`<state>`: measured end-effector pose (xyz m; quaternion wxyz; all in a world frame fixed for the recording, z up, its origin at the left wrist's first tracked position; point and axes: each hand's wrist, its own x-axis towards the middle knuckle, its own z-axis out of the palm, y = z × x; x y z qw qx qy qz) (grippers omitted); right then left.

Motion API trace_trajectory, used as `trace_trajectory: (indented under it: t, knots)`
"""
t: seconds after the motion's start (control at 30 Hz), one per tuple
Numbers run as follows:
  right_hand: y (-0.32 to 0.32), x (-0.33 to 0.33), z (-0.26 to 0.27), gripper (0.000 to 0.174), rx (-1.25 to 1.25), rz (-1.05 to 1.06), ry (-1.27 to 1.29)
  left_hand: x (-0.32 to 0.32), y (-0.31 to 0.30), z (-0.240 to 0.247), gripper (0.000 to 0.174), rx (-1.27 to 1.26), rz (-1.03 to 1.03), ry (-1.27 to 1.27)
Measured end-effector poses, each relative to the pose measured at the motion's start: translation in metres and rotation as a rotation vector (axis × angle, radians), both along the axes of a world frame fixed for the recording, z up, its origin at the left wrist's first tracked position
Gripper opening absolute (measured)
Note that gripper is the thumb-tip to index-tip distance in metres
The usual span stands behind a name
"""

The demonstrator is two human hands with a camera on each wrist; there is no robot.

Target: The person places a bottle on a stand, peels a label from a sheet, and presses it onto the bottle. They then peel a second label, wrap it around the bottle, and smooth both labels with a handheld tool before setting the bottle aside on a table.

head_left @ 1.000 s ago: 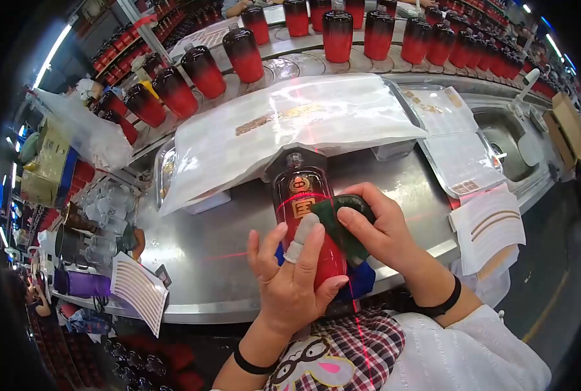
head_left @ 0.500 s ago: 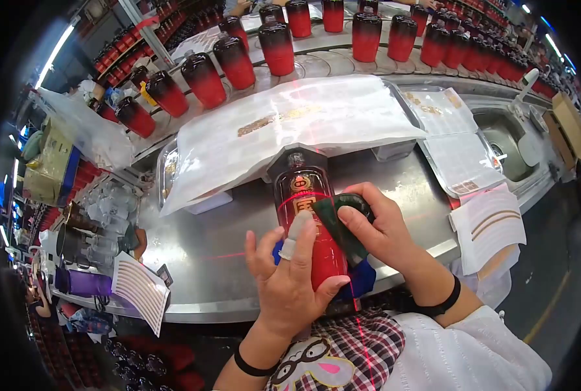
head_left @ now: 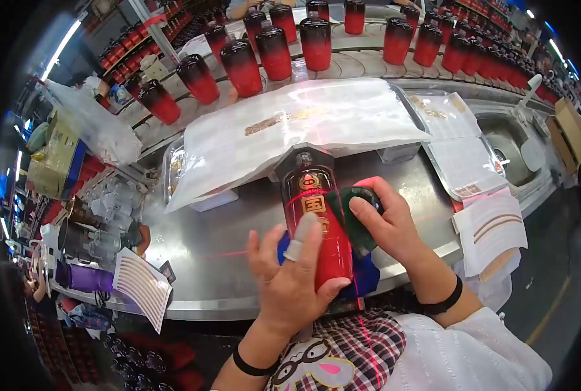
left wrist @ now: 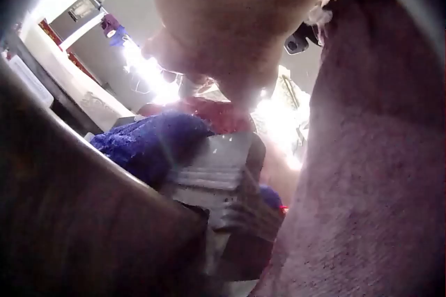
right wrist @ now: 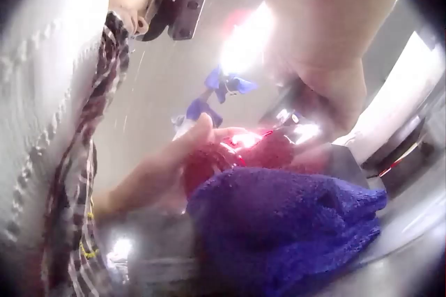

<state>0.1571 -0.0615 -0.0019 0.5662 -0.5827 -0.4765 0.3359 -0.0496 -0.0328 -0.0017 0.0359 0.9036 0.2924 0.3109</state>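
Observation:
A black-to-red bottle with gold characters lies tilted in a dark holder, neck pointing away, in the head view. The left hand, one finger wrapped in pale tape, rests on the bottle's left side with its fingers extended. At the bottle's right side the right hand grips a dark green pad, which touches the glass. Blue cloth lies under the bottle; the right wrist view shows the cloth below the red bottle. In the left wrist view a grey support stands beside blue cloth.
Beyond the bottle, a tray holds a white sheet with gold pieces. Red-black bottles stand along a conveyor behind. A sink and strip sheets are at right; a striped sheet and purple container at left.
The bottles on the conveyor have moved to the right. The view has shifted slightly. Both hands stay at the bottle, with the green pad still in the right hand.

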Motion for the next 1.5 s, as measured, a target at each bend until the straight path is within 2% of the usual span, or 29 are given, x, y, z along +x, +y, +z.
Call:
trace_trajectory:
  t: [0.13,0.63,1.03,1.23,1.5]
  knots:
    - [-0.001,-0.001,0.001,0.022,0.026,-0.012,-0.073,0.011,-0.003,0.009,0.074,0.051,-0.044,0.103]
    - [-0.001,0.001,0.001,0.024,0.06,-0.008,-0.145,0.012,-0.009,0.001,0.059,0.066,-0.029,0.019]
    - [-0.001,0.001,0.001,0.024,0.051,-0.006,-0.124,0.016,0.002,0.009,0.078,0.022,-0.039,0.056]
    - [-0.001,0.0,0.001,0.025,0.058,-0.016,-0.149,0.01,0.004,0.007,0.079,-0.087,-0.005,-0.029]
    - [-0.001,0.0,0.001,0.025,0.023,-0.01,-0.108,0.015,0.018,0.013,0.077,-0.014,-0.036,-0.018]
